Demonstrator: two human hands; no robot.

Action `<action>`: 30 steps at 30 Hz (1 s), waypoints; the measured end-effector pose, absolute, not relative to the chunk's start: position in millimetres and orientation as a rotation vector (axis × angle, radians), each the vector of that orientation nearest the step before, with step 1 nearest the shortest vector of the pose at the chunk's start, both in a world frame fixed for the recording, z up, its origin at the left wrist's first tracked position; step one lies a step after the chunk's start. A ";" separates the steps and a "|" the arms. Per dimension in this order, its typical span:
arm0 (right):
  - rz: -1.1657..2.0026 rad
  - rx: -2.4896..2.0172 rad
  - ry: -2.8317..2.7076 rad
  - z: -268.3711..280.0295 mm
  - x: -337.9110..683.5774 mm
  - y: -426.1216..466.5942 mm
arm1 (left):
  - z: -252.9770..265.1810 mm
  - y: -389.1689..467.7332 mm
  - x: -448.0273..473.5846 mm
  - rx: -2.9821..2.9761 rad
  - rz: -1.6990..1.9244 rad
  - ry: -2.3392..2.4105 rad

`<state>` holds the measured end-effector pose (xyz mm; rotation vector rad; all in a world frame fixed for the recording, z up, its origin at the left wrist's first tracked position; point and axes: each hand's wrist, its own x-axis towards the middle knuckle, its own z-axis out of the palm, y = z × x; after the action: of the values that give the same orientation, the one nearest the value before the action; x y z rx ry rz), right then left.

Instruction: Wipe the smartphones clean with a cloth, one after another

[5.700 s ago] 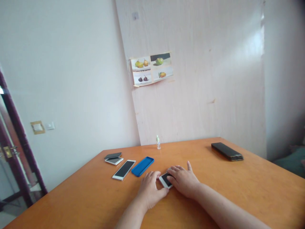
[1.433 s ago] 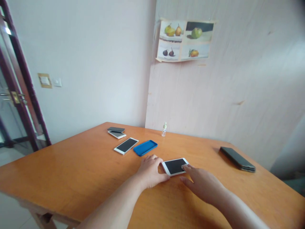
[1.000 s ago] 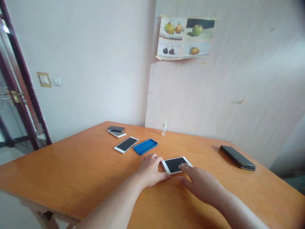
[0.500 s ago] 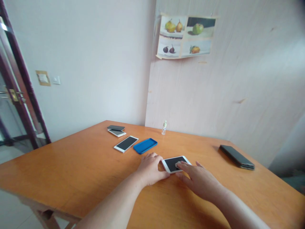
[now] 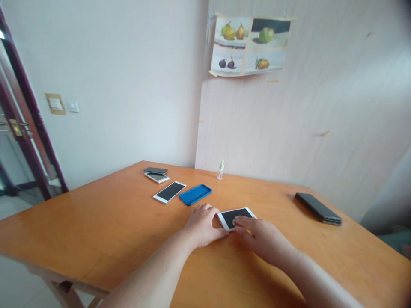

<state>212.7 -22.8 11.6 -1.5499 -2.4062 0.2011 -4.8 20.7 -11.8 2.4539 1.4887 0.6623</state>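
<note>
head view: the phone [image 5: 241,212] lies face up on the table [image 5: 112,226], between the two hands. the left hand [image 5: 202,226] spans its left end, thumb at the near corner and fingers at the far one, a wide hold that seems to pin it down. the right hand [image 5: 265,239] has its fingertips on a small pale pad [image 5: 234,221] against the dark screen; whether it is pinched or only pressed, i cannot tell. the step in hand looks like wiping the screen. a next stroke would call for light, even pressure, a left hold firm enough to stop any sliding, and reaching the part the right hand covers. beyond the left hand lie the blue case [image 5: 195,195] and, just beside it, a second phone [image 5: 170,192]; farther off, a dark slab [image 5: 156,170] rests on a third phone [image 5: 158,177]. a small bottle [image 5: 221,171] stands near the back edge, and a black wallet [image 5: 316,207], or something like one, lies well off to the right
</note>
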 end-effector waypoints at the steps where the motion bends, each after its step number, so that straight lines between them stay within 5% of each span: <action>1: 0.171 -1.639 -2.359 8.9 218.3 -16.7 | -11.5 20.7 -4.8 2.454 0.656 1.486; 6: 0.060 -1.844 -2.254 -0.4 229.0 -1.2 | -10.3 20.8 -4.7 2.465 0.640 1.480; 15: 0.265 -1.323 -2.420 5.9 207.5 -19.2 | -10.9 20.2 -4.4 2.454 0.670 1.459; 30: 0.316 -1.789 -1.798 -14.1 258.8 33.1 | -10.6 20.0 -3.6 2.469 0.639 1.491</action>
<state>258.8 33.1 -14.1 -1.7886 -1.7984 0.3162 -3.6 20.0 -10.6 2.4686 1.4914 0.6390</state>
